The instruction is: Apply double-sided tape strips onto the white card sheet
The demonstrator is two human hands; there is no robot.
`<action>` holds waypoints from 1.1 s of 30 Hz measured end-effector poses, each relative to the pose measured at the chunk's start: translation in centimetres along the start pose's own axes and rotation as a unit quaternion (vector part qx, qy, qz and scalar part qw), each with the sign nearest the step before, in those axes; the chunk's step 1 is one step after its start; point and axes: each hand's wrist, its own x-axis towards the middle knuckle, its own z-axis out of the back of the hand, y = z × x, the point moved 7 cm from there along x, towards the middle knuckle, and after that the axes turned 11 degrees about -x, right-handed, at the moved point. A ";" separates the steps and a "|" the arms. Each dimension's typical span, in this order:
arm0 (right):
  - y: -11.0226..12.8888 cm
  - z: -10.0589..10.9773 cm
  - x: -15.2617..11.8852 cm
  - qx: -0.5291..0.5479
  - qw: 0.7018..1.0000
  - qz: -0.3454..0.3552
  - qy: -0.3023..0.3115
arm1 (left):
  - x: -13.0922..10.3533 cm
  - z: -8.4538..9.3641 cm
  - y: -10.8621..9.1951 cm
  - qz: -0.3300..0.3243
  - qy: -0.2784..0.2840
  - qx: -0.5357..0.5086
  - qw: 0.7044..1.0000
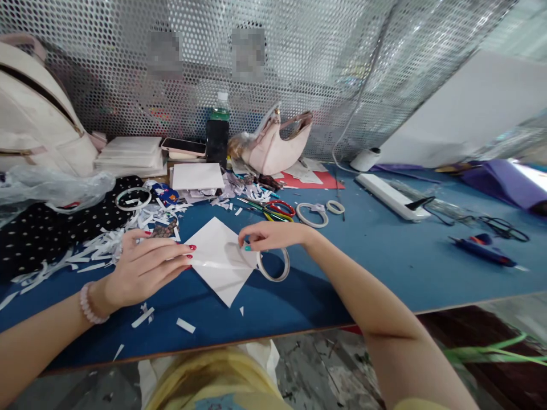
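A square white sheet of paper (220, 282) lies turned cornerwise on the blue table. A shiny clear strip runs across its middle, from my left fingertips to a roll of tape (287, 266) at its right corner. My left hand (143, 265) has its fingers stretched flat, their tips touching the paper's left corner. Over the right corner, the fingers of my right hand (269, 234) are bent, and the top of the tape roll is hidden beneath it. Some of these fingers are out of sight. Beside my left hand is a small dark brown patterned thing (166, 229).
White paper scraps (96, 250) cover the left side. Behind the sheet lie scissors (280, 209), two more tape rolls (312, 215), a stack of white sheets (197, 176) and a pink bag (277, 149). At right are a white bar (388, 195) and a blue glue gun (485, 250).
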 end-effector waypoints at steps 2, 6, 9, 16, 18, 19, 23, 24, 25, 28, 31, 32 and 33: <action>-0.2 0.1 0.0 -0.018 1.000 -0.020 -0.014 | -0.1 0.0 0.0 0.004 -0.003 -0.007 1.000; -0.9 0.3 0.0 -0.037 0.996 -0.080 -0.032 | -0.3 -0.2 0.2 0.018 0.015 -0.008 1.000; -0.8 0.0 0.1 -0.046 0.995 -0.091 -0.004 | -0.5 -0.1 -0.1 -0.002 -0.003 -0.009 1.000; 0.4 -0.9 0.1 -0.044 0.996 -0.043 0.057 | -1.4 -1.1 0.8 0.048 0.026 -0.049 0.997; 0.8 -1.4 0.1 -0.030 0.996 -0.020 0.083 | -1.2 -1.1 0.7 0.046 0.035 -0.064 0.996; 0.9 -1.7 0.1 -0.022 0.995 -0.011 0.093 | -1.0 -1.1 0.5 0.037 0.035 -0.070 0.996; 1.0 -2.2 0.2 -0.010 0.994 0.010 0.111 | 0.1 -0.7 -0.5 -0.007 0.036 -0.083 0.996; 0.9 -2.2 0.1 -0.012 0.994 0.014 0.111 | 0.3 -0.7 -0.6 -0.020 0.038 -0.083 0.996; 0.8 -2.0 0.1 -0.015 0.994 0.017 0.109 | 0.4 -0.7 -0.8 -0.031 0.039 -0.086 0.995; 0.3 -0.7 -0.4 -0.016 0.997 0.022 0.071 | 0.4 -0.8 -0.8 -0.054 0.044 -0.104 0.992; -0.9 1.2 -1.1 0.005 1.000 -0.005 0.012 | 0.4 -1.3 -0.6 -0.051 0.070 -0.128 0.988; -1.5 1.7 -1.3 0.017 1.000 -0.020 -0.007 | 0.4 -1.6 -0.5 -0.045 0.078 -0.136 0.987; -2.0 2.1 -1.4 0.029 0.999 -0.034 -0.024 | 0.4 -1.9 -0.4 -0.036 0.087 -0.147 0.985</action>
